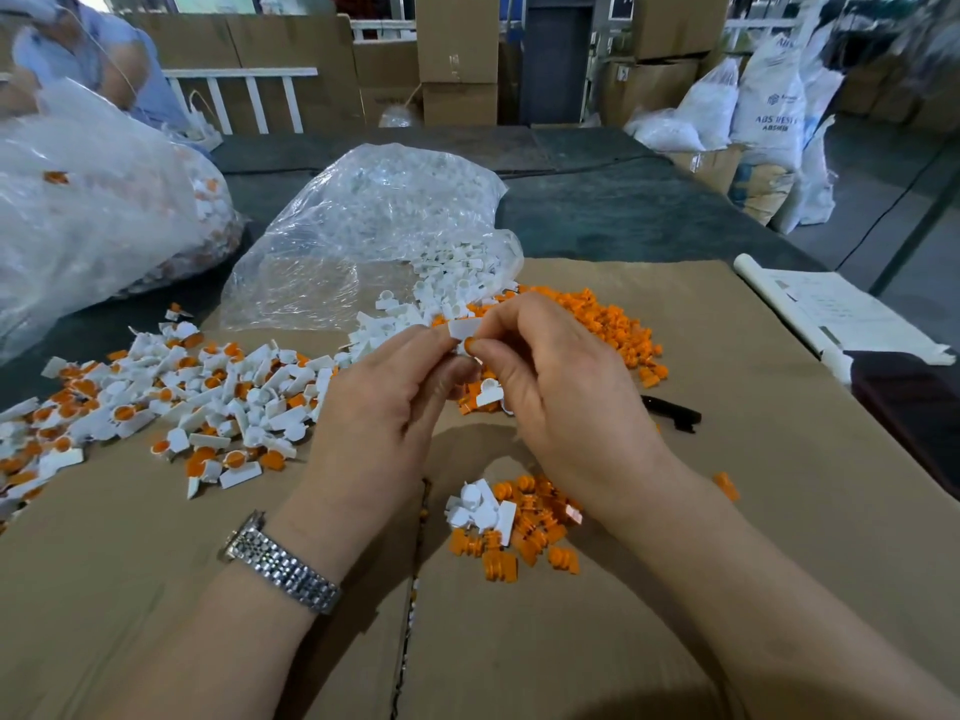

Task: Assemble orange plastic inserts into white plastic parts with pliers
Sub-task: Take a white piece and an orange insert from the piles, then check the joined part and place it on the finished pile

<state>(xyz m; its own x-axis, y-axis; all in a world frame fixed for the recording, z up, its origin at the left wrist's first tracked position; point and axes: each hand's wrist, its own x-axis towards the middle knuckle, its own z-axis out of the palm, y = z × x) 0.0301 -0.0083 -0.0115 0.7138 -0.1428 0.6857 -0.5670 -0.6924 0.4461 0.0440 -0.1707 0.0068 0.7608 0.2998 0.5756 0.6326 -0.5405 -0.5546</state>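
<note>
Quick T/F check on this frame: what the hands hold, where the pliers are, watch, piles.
1. Both hands, left hand and right hand, pinch a white part with an orange insert. True.
2. The pliers are in the right hand. False: they lie on the cardboard, right of that hand.
3. The watch is on the left wrist. True.
4. The loose orange inserts lie left of the hands. False: right; assembled pieces lie left.

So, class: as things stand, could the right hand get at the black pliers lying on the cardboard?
Probably yes, but not freely: the pliers lie uncovered just right of the right hand, with nothing between. That hand is busy, though, pinching an orange insert against the white part, so it must let go first.
</note>
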